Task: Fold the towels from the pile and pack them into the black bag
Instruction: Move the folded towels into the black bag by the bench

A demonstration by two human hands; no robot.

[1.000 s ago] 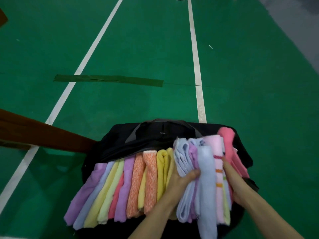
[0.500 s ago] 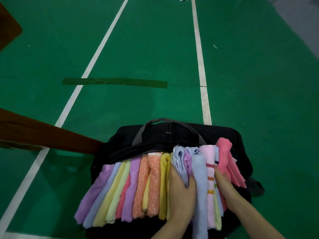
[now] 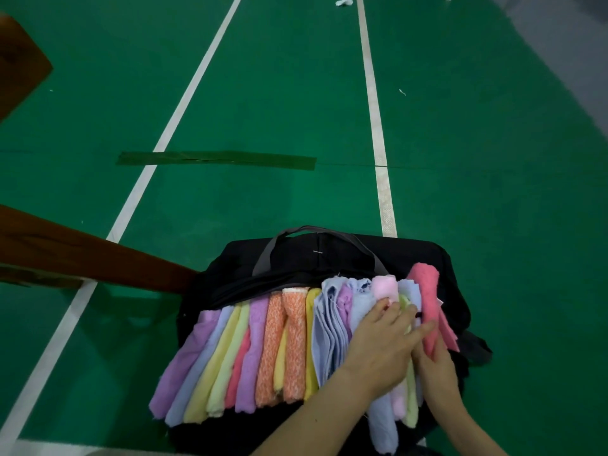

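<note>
Head view: the left hand (image 3: pixel 383 343) has slid right across the packed towels (image 3: pixel 263 350) in the black bag (image 3: pixel 329 255), fingers straight, pressing near the bag's right end. The right hand (image 3: pixel 434 363) now pinches the pink towel (image 3: pixel 429 307), tucking it in. Packing looks nearly done. Green court floor (image 3: pixel 263 93), white lines, wooden beam (image 3: pixel 82 255) at left.

Two bare forearms enter from the lower frame edge. No sleeves reach the visible forearms. The left hand (image 3: pixel 378 350) and right hand (image 3: pixel 434 370) carry no gloves, rings, watches or wristbands.
</note>
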